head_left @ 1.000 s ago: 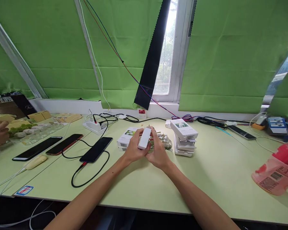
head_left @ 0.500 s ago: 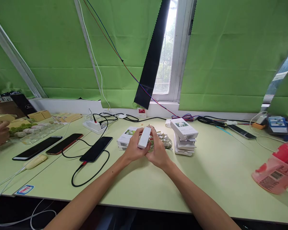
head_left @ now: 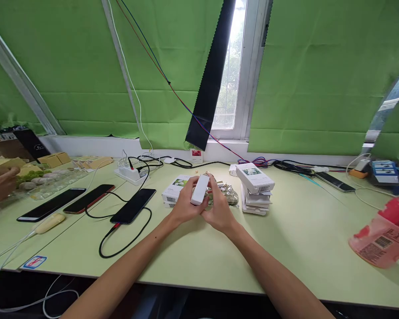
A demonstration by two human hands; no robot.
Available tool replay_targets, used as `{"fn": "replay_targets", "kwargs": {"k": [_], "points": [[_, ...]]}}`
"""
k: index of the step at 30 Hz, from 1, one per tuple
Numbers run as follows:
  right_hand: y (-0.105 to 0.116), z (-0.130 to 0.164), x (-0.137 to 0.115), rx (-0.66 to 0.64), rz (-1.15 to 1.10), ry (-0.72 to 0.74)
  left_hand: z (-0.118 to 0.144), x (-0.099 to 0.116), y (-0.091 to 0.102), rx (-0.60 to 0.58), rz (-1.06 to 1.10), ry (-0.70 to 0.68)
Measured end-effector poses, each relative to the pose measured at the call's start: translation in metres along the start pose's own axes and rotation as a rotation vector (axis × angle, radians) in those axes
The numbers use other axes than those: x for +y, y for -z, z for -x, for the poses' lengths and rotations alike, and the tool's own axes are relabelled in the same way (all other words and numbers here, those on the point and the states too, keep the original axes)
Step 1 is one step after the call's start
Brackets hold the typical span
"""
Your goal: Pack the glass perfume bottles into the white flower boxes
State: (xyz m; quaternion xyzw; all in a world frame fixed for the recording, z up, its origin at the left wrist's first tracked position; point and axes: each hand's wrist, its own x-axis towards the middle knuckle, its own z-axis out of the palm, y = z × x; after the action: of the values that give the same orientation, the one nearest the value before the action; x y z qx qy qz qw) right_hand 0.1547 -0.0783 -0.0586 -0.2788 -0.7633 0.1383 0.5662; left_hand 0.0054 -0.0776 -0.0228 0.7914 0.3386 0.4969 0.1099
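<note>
Both hands met above the counter (head_left: 199, 252), the left hand (head_left: 185, 207) and right hand (head_left: 219, 212) together grasping a small white box (head_left: 200, 190), its long axis tilted up and away, just before the box stack (head_left: 255, 188).

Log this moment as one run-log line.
left hand: grips small white box | right hand: on same box | behind: stack of white boxes | left: three phones on table
</note>
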Motion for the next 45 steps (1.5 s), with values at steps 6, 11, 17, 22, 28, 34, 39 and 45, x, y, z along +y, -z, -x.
{"fn": "replay_targets", "kwargs": {"k": [6, 11, 17, 22, 28, 34, 39, 45], "points": [[0.0004, -0.0002, 0.0004, -0.006, -0.012, -0.001, -0.0006, 0.0001, 0.0004, -0.011, 0.015, 0.008], [0.0006, -0.0004, 0.0008, -0.001, -0.018, 0.004, -0.0007, -0.0004, 0.0001, -0.014, 0.016, 0.016], [0.0016, -0.0008, -0.0013, -0.012, -0.028, -0.016, -0.0003, -0.0009, 0.0001, -0.018, 0.020, 0.023], [0.0025, -0.0011, -0.0033, -0.011, -0.050, -0.023, -0.0003, -0.0013, 0.0001, -0.021, 0.021, 0.030], [0.0033, -0.0016, -0.0052, -0.005, -0.033, -0.027, -0.0006, -0.0013, 0.0004, -0.022, 0.017, 0.041], [0.0034, -0.0021, -0.0054, -0.008, -0.017, -0.027, -0.0006, -0.0007, 0.0006, -0.024, 0.021, 0.037], [0.0028, -0.0012, -0.0044, -0.007, -0.013, -0.020, -0.0008, -0.0014, 0.0007, -0.020, 0.009, 0.031], [0.0027, -0.0013, -0.0040, -0.006, -0.007, -0.018, -0.0001, -0.0028, 0.0006, -0.018, 0.016, 0.017]]}}
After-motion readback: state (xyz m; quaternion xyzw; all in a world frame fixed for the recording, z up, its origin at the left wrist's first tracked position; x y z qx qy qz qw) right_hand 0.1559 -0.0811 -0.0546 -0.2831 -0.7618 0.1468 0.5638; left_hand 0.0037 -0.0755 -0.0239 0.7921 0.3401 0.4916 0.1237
